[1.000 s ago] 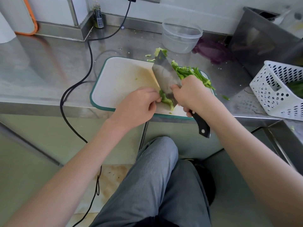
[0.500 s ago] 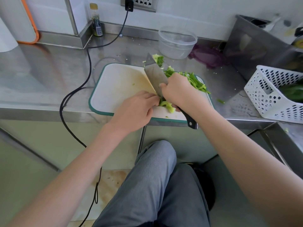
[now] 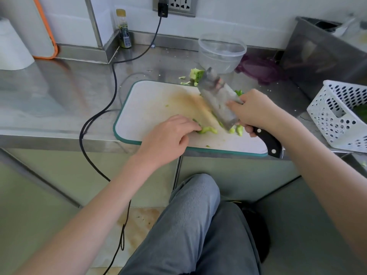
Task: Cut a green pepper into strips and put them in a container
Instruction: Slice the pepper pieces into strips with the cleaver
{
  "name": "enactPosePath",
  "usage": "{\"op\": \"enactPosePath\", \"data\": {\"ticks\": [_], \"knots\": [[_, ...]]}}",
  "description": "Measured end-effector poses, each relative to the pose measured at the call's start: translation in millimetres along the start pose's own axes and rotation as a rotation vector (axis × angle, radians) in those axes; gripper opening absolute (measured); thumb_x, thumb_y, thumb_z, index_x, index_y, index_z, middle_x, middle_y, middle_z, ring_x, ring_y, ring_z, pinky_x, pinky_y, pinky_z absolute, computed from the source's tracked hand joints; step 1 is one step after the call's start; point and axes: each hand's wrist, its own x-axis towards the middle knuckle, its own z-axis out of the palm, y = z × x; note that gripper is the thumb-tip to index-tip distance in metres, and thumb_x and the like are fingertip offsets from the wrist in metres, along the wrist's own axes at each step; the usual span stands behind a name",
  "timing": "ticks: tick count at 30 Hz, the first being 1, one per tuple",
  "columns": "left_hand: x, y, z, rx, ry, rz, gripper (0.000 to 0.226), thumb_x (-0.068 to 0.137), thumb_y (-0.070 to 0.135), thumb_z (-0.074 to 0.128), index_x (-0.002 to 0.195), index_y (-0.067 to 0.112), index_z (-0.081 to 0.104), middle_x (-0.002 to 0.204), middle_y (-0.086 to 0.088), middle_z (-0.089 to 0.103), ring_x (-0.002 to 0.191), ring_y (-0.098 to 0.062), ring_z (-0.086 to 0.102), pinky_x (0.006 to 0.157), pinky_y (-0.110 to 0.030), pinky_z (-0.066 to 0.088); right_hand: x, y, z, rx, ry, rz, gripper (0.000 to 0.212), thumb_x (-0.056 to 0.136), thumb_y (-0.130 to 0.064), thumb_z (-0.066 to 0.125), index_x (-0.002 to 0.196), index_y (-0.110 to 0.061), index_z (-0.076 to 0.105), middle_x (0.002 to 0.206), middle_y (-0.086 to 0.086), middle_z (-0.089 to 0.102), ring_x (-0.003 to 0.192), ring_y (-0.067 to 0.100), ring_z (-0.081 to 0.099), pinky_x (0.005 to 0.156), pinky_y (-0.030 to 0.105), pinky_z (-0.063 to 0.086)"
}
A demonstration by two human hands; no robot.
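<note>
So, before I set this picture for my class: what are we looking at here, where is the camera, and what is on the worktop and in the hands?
There is no machine here: a person works with two bare hands, and a camera worn on the head looks forward and down, so you see their own arms and knees.

On the steel counter lies a white cutting board with a green rim. The right hand grips a cleaver by its black handle. The left hand touches a piece of green pepper beside the blade; whether it pinches it is unclear.

Behind the board stand a clear plastic container and a purple lid. A white perforated basket sits to the right.
</note>
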Motion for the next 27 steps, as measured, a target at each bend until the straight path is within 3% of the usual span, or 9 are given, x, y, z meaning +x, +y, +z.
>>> {"op": "enactPosePath", "data": {"ticks": [4,8,13,21,27], "knots": [[-0.9,0.3,-1.1,-0.030,0.013,0.016,0.042,0.079,0.001,0.040,0.106,0.012,0.071,0.106,-0.002,0.070,0.103,-0.022,0.059,0.094,-0.026,0.041,-6.8,-3.3,-9.3,0.093,0.002,-0.058,0.030,0.098,-0.031,0.043,0.075,-0.011,0.044,0.055,0.011,0.046,0.021,0.011,0.035,0.030,0.018,0.034],[-3.3,1.1,-1.3,-0.023,0.022,0.038,0.044,0.079,0.013,0.035,0.103,0.011,0.073,0.105,-0.003,0.071,0.101,-0.023,0.060,0.093,-0.031,0.045,-15.6,-6.1,-10.3,0.070,-0.078,-0.139,0.032,0.098,-0.025,0.046,0.069,-0.013,0.042,0.051,0.011,0.045,0.022,0.011,0.036,0.029,0.019,0.034],[-6.0,0.8,-0.7,-0.015,0.029,0.028,0.045,0.078,0.013,0.036,0.102,0.012,0.073,0.103,-0.003,0.071,0.100,-0.022,0.062,0.091,-0.032,0.048,-15.5,-9.0,-5.4,-0.077,-0.128,-0.213,0.033,0.097,-0.030,0.048,0.071,-0.010,0.043,0.038,0.004,0.045,0.022,0.013,0.039,0.032,0.022,0.039],[-6.4,1.4,-1.0,-0.001,0.017,0.025,0.046,0.075,0.014,0.037,0.101,0.011,0.074,0.102,-0.001,0.072,0.099,-0.020,0.062,0.090,-0.029,0.048,-16.2,-6.7,9.0,-0.070,-0.162,-0.209,0.030,0.097,-0.028,0.045,0.074,-0.009,0.044,0.035,0.002,0.044,0.021,0.013,0.038,0.035,0.022,0.039],[-6.4,2.3,-0.2,-0.011,0.033,0.018,0.043,0.077,0.015,0.038,0.099,0.013,0.075,0.099,0.000,0.073,0.097,-0.018,0.062,0.085,-0.026,0.051,-15.0,-9.9,-4.5,0.015,-0.125,-0.167,0.033,0.097,-0.031,0.048,0.073,-0.009,0.045,0.053,0.012,0.049,0.029,0.015,0.037,0.035,0.024,0.039]]}}
